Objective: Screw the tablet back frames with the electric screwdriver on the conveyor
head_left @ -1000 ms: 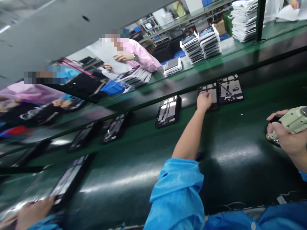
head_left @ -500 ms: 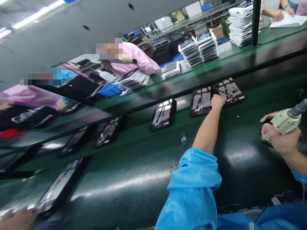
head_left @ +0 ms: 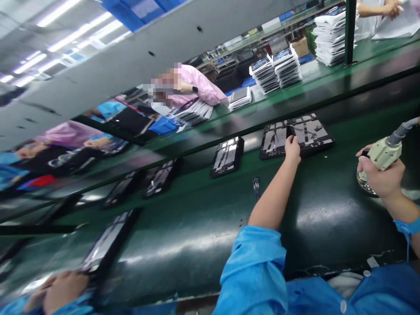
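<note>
My left hand [head_left: 293,151] is closed at the seam between two tablets lying side by side, their backs off and insides showing. Its fingers pinch the near left edge of the right-hand tablet [head_left: 313,131]; the left-hand tablet [head_left: 274,142] is right beside it. My right hand [head_left: 385,177] is wrapped round a cream corded electric screwdriver [head_left: 383,153], its grey cable end pointing up and right. Below that hand a round dish [head_left: 365,186] with small shiny dots is partly visible. The screwdriver's tip is hidden.
Further opened tablets [head_left: 227,157] lie along the green bench [head_left: 183,258] to the left. A dark bundle of thin strips [head_left: 256,187] lies beside my forearm. Another person's hands [head_left: 65,288] are at the lower left. Paper-layered stacks [head_left: 262,76] stand beyond the rail, where co-workers sit.
My left hand has drawn slightly toward me, and the right-hand tablet has come nearer, more in line with its neighbour. The screwdriver has shifted a little left, showing more of the dish.
</note>
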The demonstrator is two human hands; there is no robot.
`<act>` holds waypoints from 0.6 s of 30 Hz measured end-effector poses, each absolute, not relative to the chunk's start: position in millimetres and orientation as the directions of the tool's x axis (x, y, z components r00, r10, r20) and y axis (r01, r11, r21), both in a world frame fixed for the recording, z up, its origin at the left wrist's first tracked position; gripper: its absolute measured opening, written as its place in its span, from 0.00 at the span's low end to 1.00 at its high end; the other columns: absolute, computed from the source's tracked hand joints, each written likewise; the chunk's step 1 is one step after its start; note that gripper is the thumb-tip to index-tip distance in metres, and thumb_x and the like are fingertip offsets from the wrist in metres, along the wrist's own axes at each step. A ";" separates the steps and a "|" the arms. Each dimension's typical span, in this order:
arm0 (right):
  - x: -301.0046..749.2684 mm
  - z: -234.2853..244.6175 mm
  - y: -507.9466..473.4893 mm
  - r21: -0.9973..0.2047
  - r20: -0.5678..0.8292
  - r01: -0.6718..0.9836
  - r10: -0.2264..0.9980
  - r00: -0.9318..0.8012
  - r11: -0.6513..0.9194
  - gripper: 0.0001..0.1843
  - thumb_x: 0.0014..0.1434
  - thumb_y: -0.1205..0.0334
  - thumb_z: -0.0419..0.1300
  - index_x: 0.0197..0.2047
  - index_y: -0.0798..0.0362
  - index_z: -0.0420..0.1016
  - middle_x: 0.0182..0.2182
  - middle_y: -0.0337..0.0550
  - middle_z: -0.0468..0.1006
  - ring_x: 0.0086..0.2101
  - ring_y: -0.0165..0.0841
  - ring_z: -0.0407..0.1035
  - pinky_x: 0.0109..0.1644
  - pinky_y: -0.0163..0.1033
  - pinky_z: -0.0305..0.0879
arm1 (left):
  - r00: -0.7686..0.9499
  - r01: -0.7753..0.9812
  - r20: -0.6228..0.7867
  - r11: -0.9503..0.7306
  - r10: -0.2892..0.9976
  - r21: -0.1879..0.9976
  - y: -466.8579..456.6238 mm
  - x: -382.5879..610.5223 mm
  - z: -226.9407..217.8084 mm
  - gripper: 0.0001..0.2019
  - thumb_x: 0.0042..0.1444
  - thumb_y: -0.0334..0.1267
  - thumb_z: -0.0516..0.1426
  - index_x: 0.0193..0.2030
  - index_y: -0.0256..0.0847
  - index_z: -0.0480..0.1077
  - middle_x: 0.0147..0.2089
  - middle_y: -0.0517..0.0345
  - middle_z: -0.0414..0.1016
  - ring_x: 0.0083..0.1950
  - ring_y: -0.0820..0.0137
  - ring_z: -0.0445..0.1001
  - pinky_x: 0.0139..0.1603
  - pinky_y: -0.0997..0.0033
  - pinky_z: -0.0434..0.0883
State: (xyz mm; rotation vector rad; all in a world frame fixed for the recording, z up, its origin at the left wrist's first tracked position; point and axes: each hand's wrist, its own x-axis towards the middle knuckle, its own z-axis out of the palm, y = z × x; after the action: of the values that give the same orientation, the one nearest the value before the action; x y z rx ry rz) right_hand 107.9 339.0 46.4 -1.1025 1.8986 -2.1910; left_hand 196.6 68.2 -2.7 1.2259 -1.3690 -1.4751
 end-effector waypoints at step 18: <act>94.1 46.9 327.7 -0.860 0.508 -0.426 -0.400 -0.763 -0.280 0.14 0.56 0.56 0.70 0.41 0.52 0.74 0.27 0.39 0.77 0.21 0.33 0.71 0.27 0.42 0.69 | -0.563 -0.493 0.042 0.376 -0.826 0.784 264.6 351.0 -5.0 0.22 0.66 0.49 0.58 0.63 0.40 0.71 0.54 0.47 0.76 0.50 0.63 0.78 0.52 0.60 0.78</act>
State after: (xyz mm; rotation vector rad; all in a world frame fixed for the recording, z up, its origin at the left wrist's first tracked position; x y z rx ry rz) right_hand 94.1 327.7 46.9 -1.0868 1.8961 -2.2822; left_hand 351.0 264.6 -5.0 1.1398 -2.2108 -1.0416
